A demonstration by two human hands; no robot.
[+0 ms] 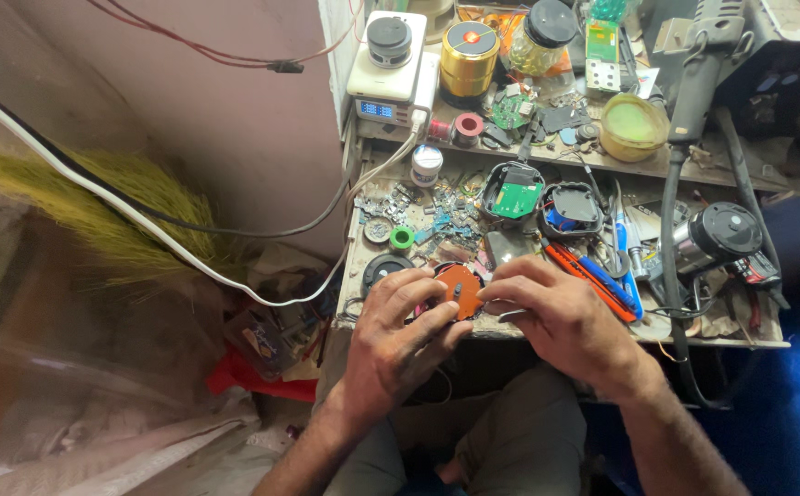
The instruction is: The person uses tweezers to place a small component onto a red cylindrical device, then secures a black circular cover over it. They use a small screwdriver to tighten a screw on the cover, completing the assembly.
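My left hand (400,331) and my right hand (561,317) meet at the near edge of a cluttered workbench (694,335). Together they grip a small flat orange part (461,287) with a dark slot in it. The left thumb and fingers wrap its left side. My right fingertips pinch its right edge, and a thin metal piece (511,315) shows under the right hand. Just beyond lie an opened black case with a green circuit board (514,191) and a second black case half (572,209).
Small parts and screws litter the bench (437,220). Orange and blue handled tools (602,280) lie right of my hands. A shelf holds a white meter box (386,69), a gold tin (469,55) and a yellow tub (632,124). A straw broom (97,216) and cables lie left.
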